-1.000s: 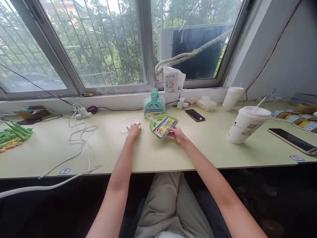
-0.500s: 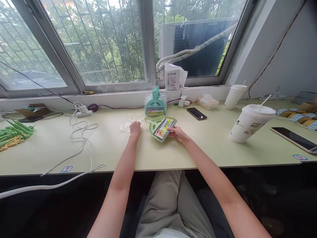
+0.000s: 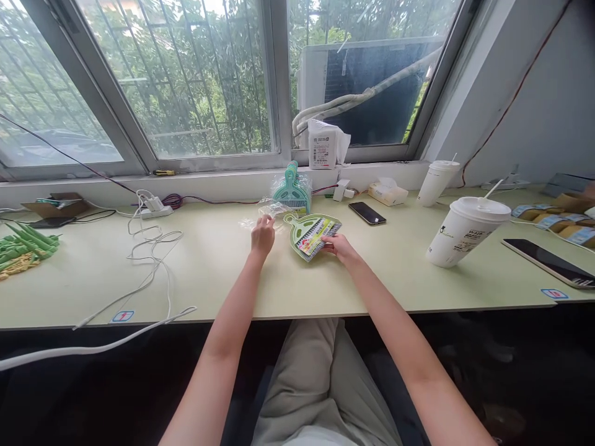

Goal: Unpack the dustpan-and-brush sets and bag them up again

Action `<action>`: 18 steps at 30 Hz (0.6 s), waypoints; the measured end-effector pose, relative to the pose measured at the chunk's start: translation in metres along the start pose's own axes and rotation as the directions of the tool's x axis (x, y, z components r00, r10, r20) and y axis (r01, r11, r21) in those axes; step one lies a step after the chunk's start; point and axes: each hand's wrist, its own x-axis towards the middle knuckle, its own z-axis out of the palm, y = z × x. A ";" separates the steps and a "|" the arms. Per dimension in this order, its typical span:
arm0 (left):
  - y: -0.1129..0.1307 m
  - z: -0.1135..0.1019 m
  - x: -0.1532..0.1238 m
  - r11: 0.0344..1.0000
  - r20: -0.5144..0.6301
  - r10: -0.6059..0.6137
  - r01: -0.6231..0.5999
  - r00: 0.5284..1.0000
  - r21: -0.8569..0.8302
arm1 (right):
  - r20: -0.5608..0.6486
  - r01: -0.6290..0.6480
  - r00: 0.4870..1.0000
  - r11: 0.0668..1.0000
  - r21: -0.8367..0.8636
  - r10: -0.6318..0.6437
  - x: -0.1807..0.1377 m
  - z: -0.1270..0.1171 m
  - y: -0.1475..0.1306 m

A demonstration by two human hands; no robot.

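Note:
My right hand [image 3: 341, 247] is closed on the right edge of a small green dustpan and brush set [image 3: 315, 235], thumb on top of its printed label. The set lies tilted just above or on the table; I cannot tell which. Left of it, my left hand [image 3: 263, 236] pinches a crumpled clear plastic bag [image 3: 274, 210], which spreads beyond the fingers towards the back. Behind both hands, several teal dustpan sets [image 3: 291, 191] in clear wrapping stand against the sill, their lower left part covered by the bag.
A black phone [image 3: 367, 213], a tissue pack [image 3: 387, 191] and two white lidded cups [image 3: 468, 230] stand to the right, with another phone [image 3: 551, 262] beyond. White cables [image 3: 153, 260] sprawl on the left, near a green bundle [image 3: 30, 248]. The table [image 3: 307, 300] ends close to my lap.
My left hand has moved right and lifted the clear bag towards the teal sets. The green dustpan set has shifted slightly right with my right hand.

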 end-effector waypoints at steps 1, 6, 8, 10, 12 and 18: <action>0.002 0.001 0.000 0.999 0.014 0.038 -0.038 0.999 -0.012 | -0.008 -0.006 1.000 1.000 -0.003 0.006 0.000 0.000 0.000; 0.016 0.001 -0.003 0.981 0.067 0.158 -0.149 0.985 -0.123 | 0.146 0.008 0.989 1.000 -0.001 -0.008 0.000 0.003 0.002; 0.021 -0.003 -0.006 0.970 0.040 0.169 -0.159 0.985 -0.183 | 0.177 0.025 0.984 1.000 -0.001 -0.024 -0.001 0.003 0.002; 0.026 -0.008 -0.008 0.958 -0.035 0.141 -0.146 0.989 -0.248 | 0.166 0.052 0.985 0.999 0.011 -0.053 -0.001 0.003 0.002; 0.029 -0.013 -0.007 0.950 -0.166 0.016 -0.067 0.986 -0.304 | 0.147 0.088 0.985 0.995 0.037 -0.092 -0.001 0.003 0.001; 0.012 -0.018 0.008 0.679 -0.280 -0.684 0.447 0.673 -0.582 | 0.124 0.195 0.969 0.970 0.145 -0.214 -0.005 0.004 -0.002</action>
